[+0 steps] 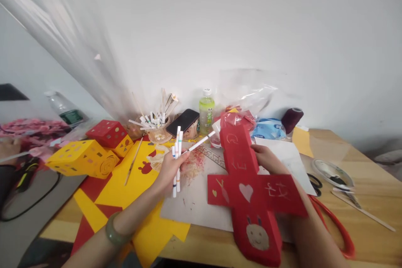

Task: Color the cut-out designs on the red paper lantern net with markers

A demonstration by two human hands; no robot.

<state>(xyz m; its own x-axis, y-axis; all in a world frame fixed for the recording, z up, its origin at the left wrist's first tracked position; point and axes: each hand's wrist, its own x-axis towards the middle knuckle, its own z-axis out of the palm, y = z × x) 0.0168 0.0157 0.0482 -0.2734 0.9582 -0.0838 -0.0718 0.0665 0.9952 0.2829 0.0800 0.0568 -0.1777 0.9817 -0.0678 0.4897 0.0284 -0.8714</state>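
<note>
My left hand (172, 166) is closed around several white marker pens (178, 150); one of them (201, 141) slants out to the right. A red cross-shaped paper box net (248, 215) lies over my right forearm, with a heart, a small smiling face and characters drawn on it. My right hand (268, 159) grips its right edge near the upper part, with the fingers partly hidden behind the card. Below and between both hands is a white sheet (188, 209) scattered with red and tan shavings.
Behind stand a cup of white pens (157, 123), a black phone (184, 121) and a green-labelled bottle (206, 111). Decorated yellow (81, 158) and red boxes (108, 134) sit left. Red-handled scissors (341, 230) and a tape roll (333, 171) lie right. Another person's hand (9, 150) shows far left.
</note>
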